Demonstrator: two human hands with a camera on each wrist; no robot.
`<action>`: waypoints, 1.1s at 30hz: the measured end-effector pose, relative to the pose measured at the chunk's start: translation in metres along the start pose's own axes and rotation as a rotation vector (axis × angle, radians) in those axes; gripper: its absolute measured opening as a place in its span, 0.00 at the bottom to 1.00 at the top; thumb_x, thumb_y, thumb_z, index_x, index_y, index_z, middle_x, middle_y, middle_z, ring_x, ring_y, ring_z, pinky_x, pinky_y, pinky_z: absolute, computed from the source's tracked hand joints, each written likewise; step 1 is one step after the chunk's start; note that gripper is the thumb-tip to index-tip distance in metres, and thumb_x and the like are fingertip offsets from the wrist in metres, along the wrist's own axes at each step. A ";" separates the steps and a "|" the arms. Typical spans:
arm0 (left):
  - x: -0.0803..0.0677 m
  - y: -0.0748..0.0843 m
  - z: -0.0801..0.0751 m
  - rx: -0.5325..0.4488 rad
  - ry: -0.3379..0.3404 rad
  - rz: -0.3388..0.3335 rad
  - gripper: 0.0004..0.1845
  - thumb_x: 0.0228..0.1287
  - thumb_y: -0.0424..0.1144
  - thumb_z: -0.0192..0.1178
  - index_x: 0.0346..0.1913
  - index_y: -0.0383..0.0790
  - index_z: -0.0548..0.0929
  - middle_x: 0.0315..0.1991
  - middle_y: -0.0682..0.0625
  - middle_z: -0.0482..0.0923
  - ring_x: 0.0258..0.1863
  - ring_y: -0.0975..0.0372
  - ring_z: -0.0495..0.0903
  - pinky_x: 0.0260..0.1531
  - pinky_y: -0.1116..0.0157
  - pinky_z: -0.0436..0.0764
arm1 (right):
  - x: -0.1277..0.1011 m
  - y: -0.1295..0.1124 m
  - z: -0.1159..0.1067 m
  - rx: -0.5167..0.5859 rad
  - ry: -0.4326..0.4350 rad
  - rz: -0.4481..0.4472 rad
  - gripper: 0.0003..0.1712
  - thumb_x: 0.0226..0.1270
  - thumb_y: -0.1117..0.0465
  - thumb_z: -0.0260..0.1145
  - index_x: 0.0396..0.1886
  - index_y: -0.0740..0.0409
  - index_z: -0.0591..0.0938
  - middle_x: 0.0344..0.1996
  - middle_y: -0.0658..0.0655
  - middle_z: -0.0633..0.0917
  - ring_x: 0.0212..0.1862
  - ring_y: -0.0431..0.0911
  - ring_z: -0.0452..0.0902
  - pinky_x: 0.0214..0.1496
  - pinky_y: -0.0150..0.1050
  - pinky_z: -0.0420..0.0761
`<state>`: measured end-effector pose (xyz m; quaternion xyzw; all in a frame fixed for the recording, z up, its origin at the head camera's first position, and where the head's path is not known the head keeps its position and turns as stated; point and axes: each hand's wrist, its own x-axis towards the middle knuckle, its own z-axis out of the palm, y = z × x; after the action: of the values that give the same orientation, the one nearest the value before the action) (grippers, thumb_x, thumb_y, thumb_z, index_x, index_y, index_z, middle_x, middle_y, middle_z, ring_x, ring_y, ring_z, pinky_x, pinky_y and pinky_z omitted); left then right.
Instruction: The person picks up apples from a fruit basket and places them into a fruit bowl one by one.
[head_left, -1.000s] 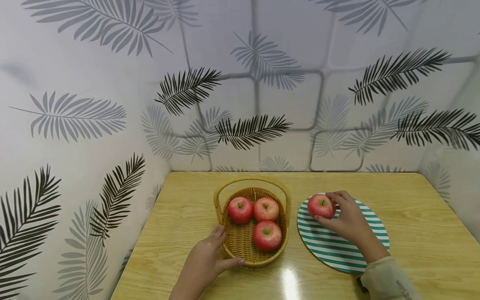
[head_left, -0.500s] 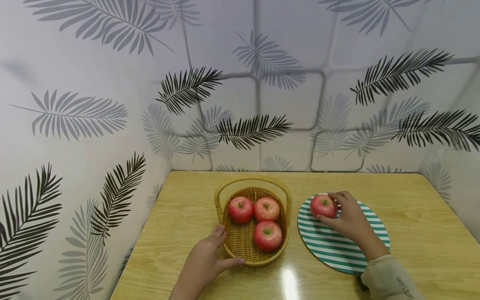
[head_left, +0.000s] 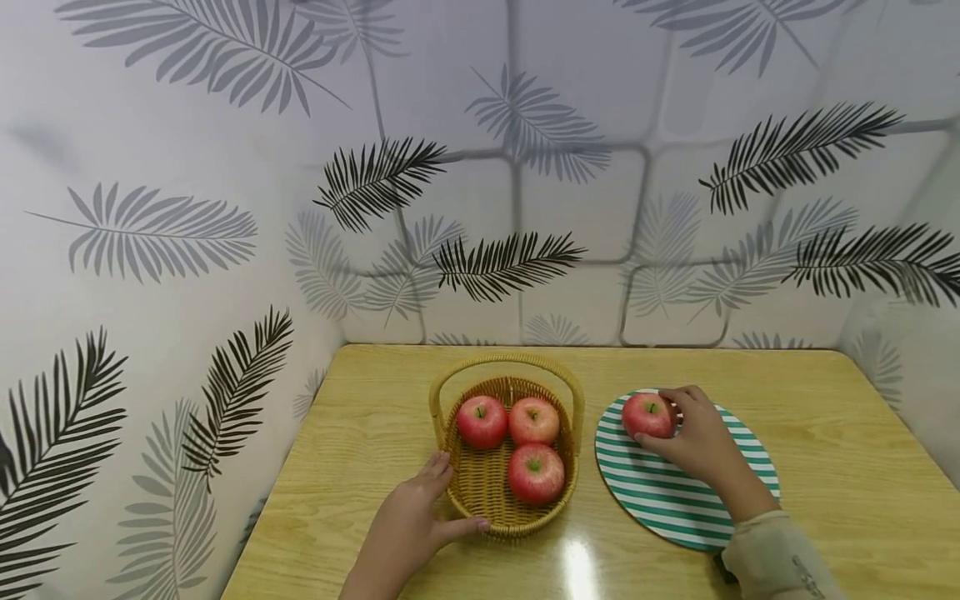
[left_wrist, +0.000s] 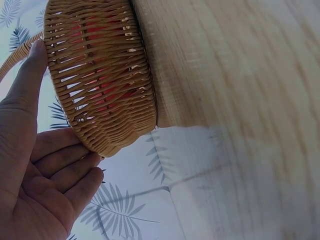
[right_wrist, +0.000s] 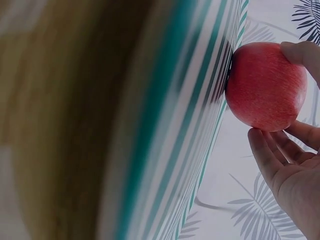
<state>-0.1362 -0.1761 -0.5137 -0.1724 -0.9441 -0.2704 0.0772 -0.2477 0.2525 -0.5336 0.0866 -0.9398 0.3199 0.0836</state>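
The left hand spreads against the wicker basket, whose three apples only the head view shows whole, while the right hand pinches another apple.

Indoor corner of domestic character, indicated by a pale wood-grain table set against walls that carry a grey and black palm-leaf print and rise behind it and to its left. Household articles support the reading: a handled woven basket, red apples and a round mat in green and white stripes. Because the views reach little beyond table and walls, a lived-in room cannot be distinguished from a corner merely furnished to resemble one.
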 end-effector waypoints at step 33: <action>0.000 0.003 -0.002 0.001 -0.021 -0.025 0.51 0.53 0.69 0.75 0.64 0.25 0.83 0.68 0.33 0.79 0.72 0.46 0.77 0.66 0.47 0.82 | -0.018 -0.055 -0.006 0.018 0.070 -0.142 0.43 0.53 0.48 0.87 0.65 0.63 0.81 0.57 0.63 0.81 0.55 0.60 0.79 0.42 0.49 0.92</action>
<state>-0.1353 -0.1749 -0.5106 -0.1635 -0.9470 -0.2689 0.0641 -0.2174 0.2154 -0.5004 0.1425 -0.9248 0.3246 0.1381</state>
